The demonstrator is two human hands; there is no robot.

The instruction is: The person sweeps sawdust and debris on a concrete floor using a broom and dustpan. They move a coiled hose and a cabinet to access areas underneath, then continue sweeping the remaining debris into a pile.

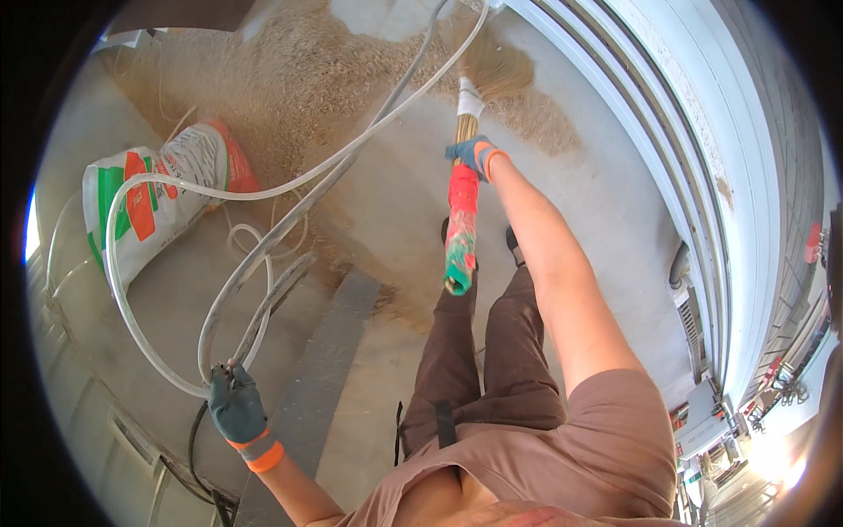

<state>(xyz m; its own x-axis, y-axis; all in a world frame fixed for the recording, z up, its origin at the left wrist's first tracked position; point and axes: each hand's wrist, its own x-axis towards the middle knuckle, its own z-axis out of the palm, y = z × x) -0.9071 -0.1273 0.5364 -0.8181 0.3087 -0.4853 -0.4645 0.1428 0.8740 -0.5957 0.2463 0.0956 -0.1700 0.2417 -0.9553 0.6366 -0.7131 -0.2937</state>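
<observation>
My right hand, in a grey glove with an orange cuff, is closed round a straw broom. Red and green wrapping covers the near part of its handle. White wrapping binds it nearer the bristles, which spread over the floor and look smeared by motion. At lower left, my gloved left hand is closed on a bundle of hoses. A thick grey hose and a clear hose loop up from there towards the top. Brown granules lie scattered across the floor beyond the broom and hoses.
A white, green and orange sack lies at the left, beside the granules. Curved pale metal panels line the right side. A dark grey strip crosses the floor near my left hand. A black cable hangs below that hand.
</observation>
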